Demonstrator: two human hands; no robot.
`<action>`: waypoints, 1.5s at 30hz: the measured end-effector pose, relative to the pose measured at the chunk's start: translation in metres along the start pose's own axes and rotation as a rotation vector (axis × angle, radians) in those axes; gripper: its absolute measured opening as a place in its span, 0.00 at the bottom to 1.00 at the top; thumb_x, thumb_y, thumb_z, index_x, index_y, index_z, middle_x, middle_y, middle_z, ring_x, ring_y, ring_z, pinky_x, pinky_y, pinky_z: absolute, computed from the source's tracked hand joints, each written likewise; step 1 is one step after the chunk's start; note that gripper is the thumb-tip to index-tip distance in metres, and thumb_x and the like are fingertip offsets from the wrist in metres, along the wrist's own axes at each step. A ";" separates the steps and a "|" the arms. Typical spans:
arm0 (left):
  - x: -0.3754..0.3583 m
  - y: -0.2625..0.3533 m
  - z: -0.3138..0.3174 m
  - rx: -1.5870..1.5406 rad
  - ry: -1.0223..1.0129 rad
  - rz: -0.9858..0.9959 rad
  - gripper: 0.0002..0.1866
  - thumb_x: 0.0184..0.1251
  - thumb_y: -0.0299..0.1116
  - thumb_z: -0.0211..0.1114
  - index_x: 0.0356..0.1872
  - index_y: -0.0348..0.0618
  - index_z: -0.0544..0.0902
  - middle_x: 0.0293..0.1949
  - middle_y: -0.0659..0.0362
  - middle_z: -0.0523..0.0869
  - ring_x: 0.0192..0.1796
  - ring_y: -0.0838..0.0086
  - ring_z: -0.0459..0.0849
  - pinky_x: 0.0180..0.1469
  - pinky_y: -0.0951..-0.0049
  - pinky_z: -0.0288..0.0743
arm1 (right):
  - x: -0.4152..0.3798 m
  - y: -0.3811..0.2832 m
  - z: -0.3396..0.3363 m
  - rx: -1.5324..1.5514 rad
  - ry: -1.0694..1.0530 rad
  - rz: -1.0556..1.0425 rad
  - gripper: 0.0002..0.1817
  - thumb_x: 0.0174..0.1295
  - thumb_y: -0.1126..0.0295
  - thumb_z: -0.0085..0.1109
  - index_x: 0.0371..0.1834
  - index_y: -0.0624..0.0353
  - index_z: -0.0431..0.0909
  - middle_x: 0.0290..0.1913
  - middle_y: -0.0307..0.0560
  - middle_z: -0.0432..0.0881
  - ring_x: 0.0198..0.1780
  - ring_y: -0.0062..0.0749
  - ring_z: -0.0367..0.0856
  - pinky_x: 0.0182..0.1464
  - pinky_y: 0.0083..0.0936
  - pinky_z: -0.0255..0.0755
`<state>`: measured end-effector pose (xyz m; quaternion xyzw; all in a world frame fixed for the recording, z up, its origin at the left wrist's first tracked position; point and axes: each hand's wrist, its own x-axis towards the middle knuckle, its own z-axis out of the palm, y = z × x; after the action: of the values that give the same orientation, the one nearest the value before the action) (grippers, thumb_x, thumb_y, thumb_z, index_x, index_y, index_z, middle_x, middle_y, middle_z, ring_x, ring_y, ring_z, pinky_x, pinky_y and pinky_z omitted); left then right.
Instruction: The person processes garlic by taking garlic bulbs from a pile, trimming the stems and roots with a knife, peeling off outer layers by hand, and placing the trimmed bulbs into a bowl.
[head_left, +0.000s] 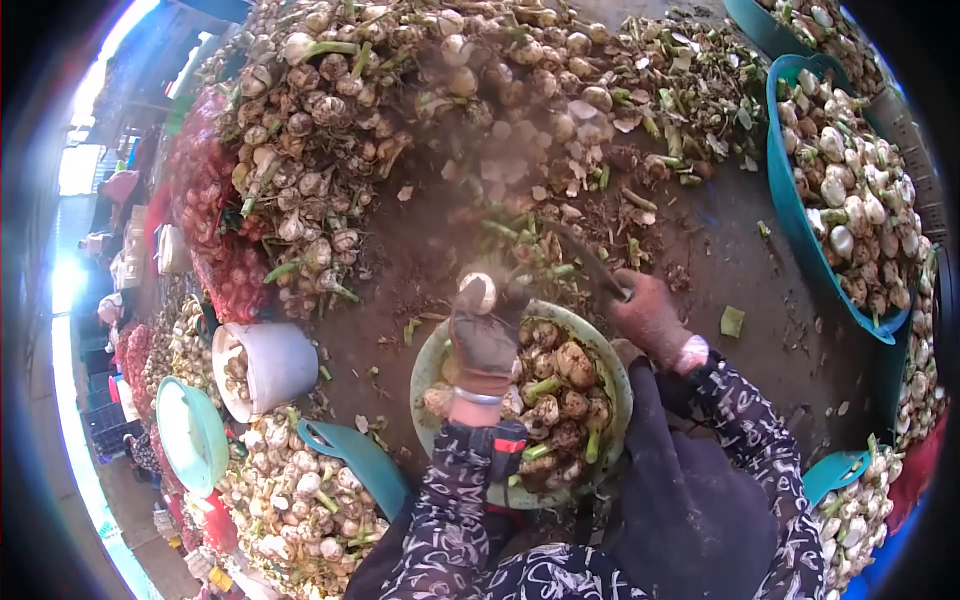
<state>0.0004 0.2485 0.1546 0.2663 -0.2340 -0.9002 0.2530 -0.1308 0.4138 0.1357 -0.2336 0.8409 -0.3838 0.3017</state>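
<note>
My left hand (482, 345), in a dirty glove, is closed around a pale garlic bulb (477, 292) held up at its fingertips. To its right, my right hand (650, 310) grips a knife (588, 258), whose dark curved blade points up and left, away from my body. The knife's handle is mostly hidden in the fist. Below my left hand, in front of my body, a pale green bowl (622, 405) holds several soil-stained garlic bulbs (572, 366), some with green stem stubs. My left forearm covers part of the bowl.
A large heap of untrimmed garlic (325, 110) lies at the far left, beside a red mesh sack (215, 200). Stem trimmings (690, 90) are scattered at the back. A teal tub (785, 190) of garlic stands right. A white bucket (285, 365) lies tipped at left, near a green basin (190, 435).
</note>
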 end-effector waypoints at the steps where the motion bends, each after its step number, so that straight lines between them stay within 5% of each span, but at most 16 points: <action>1: 0.002 -0.005 -0.003 -0.111 0.026 0.023 0.11 0.61 0.37 0.60 0.41 0.42 0.78 0.34 0.56 0.82 0.35 0.67 0.82 0.41 0.65 0.80 | 0.004 0.000 0.001 -0.001 0.004 -0.011 0.14 0.58 0.61 0.61 0.38 0.60 0.81 0.31 0.54 0.83 0.33 0.38 0.82 0.38 0.33 0.73; 3: 0.009 -0.014 -0.006 -0.224 0.050 0.050 0.11 0.62 0.37 0.59 0.41 0.42 0.78 0.36 0.56 0.83 0.37 0.67 0.83 0.42 0.65 0.81 | 0.009 -0.027 0.000 0.011 0.037 -0.027 0.15 0.57 0.57 0.57 0.35 0.58 0.80 0.32 0.60 0.81 0.36 0.57 0.80 0.38 0.40 0.74; 7: 0.003 -0.013 0.018 -0.305 0.157 0.061 0.12 0.61 0.39 0.59 0.38 0.40 0.76 0.33 0.55 0.82 0.34 0.68 0.82 0.42 0.66 0.81 | 0.007 -0.052 0.002 0.110 0.021 -0.261 0.18 0.56 0.54 0.55 0.37 0.58 0.81 0.33 0.64 0.81 0.37 0.61 0.80 0.40 0.44 0.74; 9: -0.008 0.008 0.038 -0.242 -0.138 0.078 0.12 0.60 0.39 0.59 0.36 0.41 0.75 0.32 0.55 0.82 0.32 0.69 0.81 0.38 0.69 0.79 | 0.019 0.015 0.021 -0.296 -0.319 -0.076 0.20 0.56 0.53 0.55 0.38 0.60 0.81 0.34 0.70 0.80 0.39 0.62 0.80 0.42 0.44 0.74; 13: -0.022 0.080 0.011 1.131 -0.839 -0.324 0.26 0.52 0.30 0.70 0.55 0.42 0.75 0.50 0.59 0.79 0.53 0.69 0.77 0.55 0.67 0.74 | 0.003 0.034 -0.002 0.007 -0.280 0.229 0.20 0.54 0.61 0.56 0.47 0.62 0.81 0.37 0.64 0.83 0.43 0.52 0.83 0.46 0.39 0.74; 14: -0.018 0.101 -0.002 1.286 -0.813 -0.458 0.30 0.45 0.27 0.75 0.54 0.44 0.76 0.53 0.61 0.78 0.56 0.71 0.75 0.59 0.68 0.70 | 0.010 0.047 -0.001 -0.084 -0.260 0.168 0.20 0.54 0.61 0.56 0.46 0.63 0.80 0.38 0.64 0.83 0.43 0.53 0.82 0.46 0.39 0.74; 16: 0.018 0.124 -0.054 1.635 -0.494 -0.238 0.30 0.45 0.34 0.76 0.52 0.40 0.76 0.60 0.56 0.73 0.54 0.67 0.77 0.55 0.67 0.74 | 0.014 0.055 -0.001 -0.191 -0.242 0.109 0.20 0.54 0.62 0.56 0.46 0.64 0.80 0.38 0.64 0.83 0.43 0.54 0.82 0.47 0.38 0.74; 18: 0.070 0.155 -0.082 1.974 0.069 0.213 0.30 0.47 0.39 0.74 0.52 0.40 0.75 0.56 0.51 0.76 0.52 0.60 0.80 0.50 0.63 0.76 | 0.018 0.043 0.003 -0.136 -0.220 0.153 0.20 0.54 0.62 0.56 0.45 0.65 0.80 0.39 0.65 0.82 0.44 0.56 0.81 0.47 0.38 0.74; 20: 0.121 0.187 -0.112 2.391 0.266 0.732 0.20 0.55 0.39 0.66 0.48 0.40 0.78 0.49 0.46 0.79 0.52 0.54 0.80 0.50 0.59 0.76 | 0.024 0.061 0.017 -0.135 -0.223 0.143 0.20 0.54 0.62 0.56 0.44 0.65 0.80 0.39 0.64 0.82 0.44 0.56 0.81 0.47 0.38 0.74; 23: 0.214 0.222 -0.243 2.564 0.269 0.571 0.12 0.60 0.34 0.59 0.43 0.41 0.81 0.44 0.45 0.82 0.50 0.54 0.81 0.49 0.57 0.76 | 0.031 0.066 0.030 -0.162 -0.264 0.174 0.19 0.53 0.64 0.58 0.44 0.66 0.80 0.39 0.63 0.83 0.44 0.54 0.82 0.47 0.37 0.75; 29: 0.223 0.214 -0.208 2.757 0.445 0.149 0.12 0.63 0.32 0.55 0.45 0.47 0.82 0.38 0.51 0.85 0.45 0.56 0.84 0.47 0.60 0.77 | 0.034 0.078 0.018 -0.178 -0.236 0.348 0.18 0.52 0.67 0.59 0.44 0.68 0.80 0.38 0.61 0.84 0.43 0.48 0.84 0.46 0.36 0.75; 36: 0.143 0.166 -0.137 2.256 0.055 -0.132 0.17 0.63 0.41 0.60 0.46 0.40 0.83 0.42 0.48 0.85 0.46 0.62 0.85 0.47 0.64 0.78 | 0.043 0.072 0.023 -0.037 -0.178 0.157 0.17 0.55 0.67 0.58 0.44 0.68 0.80 0.35 0.59 0.84 0.38 0.42 0.83 0.42 0.33 0.75; 38: 0.111 0.133 -0.127 1.102 -0.183 0.179 0.23 0.63 0.44 0.60 0.54 0.39 0.78 0.48 0.51 0.83 0.49 0.65 0.83 0.49 0.64 0.77 | 0.038 0.038 0.020 0.074 -0.215 0.098 0.17 0.55 0.66 0.58 0.43 0.67 0.80 0.33 0.55 0.84 0.36 0.36 0.82 0.41 0.31 0.74; 39: 0.100 0.115 -0.116 1.087 -0.228 0.146 0.23 0.63 0.44 0.60 0.54 0.39 0.78 0.48 0.51 0.83 0.49 0.65 0.83 0.49 0.64 0.77 | 0.036 0.019 0.015 0.117 -0.242 0.136 0.16 0.56 0.66 0.57 0.43 0.66 0.80 0.33 0.54 0.84 0.35 0.33 0.81 0.40 0.30 0.73; 41: 0.075 0.091 -0.077 0.209 -0.403 0.033 0.23 0.66 0.42 0.58 0.57 0.38 0.73 0.51 0.56 0.80 0.52 0.66 0.81 0.53 0.65 0.76 | 0.034 0.002 0.016 0.187 -0.266 0.144 0.17 0.56 0.65 0.57 0.43 0.66 0.80 0.32 0.52 0.84 0.33 0.32 0.80 0.39 0.29 0.73; 45: 0.044 0.048 -0.027 0.063 -0.297 -0.086 0.22 0.68 0.40 0.57 0.57 0.35 0.72 0.51 0.55 0.80 0.52 0.67 0.80 0.55 0.64 0.76 | 0.024 -0.019 0.020 0.136 -0.149 -0.128 0.17 0.56 0.64 0.57 0.44 0.65 0.80 0.34 0.57 0.84 0.37 0.40 0.84 0.42 0.33 0.74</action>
<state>0.0003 0.1789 0.1449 0.1478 -0.2855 -0.9319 0.1681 -0.1311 0.3778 0.1321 -0.2936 0.7715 -0.4400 0.3535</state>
